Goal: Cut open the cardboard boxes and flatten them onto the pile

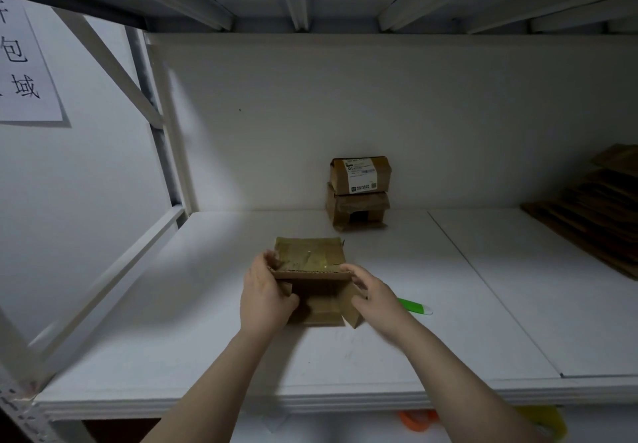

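A dimly lit white shelf [207,322] is seen from above. A small cardboard box [312,258] is held at its middle, near the front edge; whether it rests on the surface cannot be told. The box is opened: a taped flap is folded back, away from the viewer, and the brown inside is shown. The left hand [266,296] is curled round the box's left side, with the thumb laid across the near face. The right hand [376,299] is wrapped on the right side, its fingers bent over the upper corner and a loose side flap. No tool is held. A green knife [414,305] is laid on the shelf just beside the right wrist and partly hidden by it. Two boxes [359,194], one stacked on the other, are set against the back wall. A pile [587,208] of flattened cardboard is seen at the far right, well apart from the hands. A paper sign [24,63] is fixed at the left. Flattening is judged to be the step in hand. It is best done by pushing opposite corners together, so the walls are collapsed along their creases. If resistance is felt, leftover tape underneath should be cut rather than torn. The knife should be avoided when the box is swung right to the pile.
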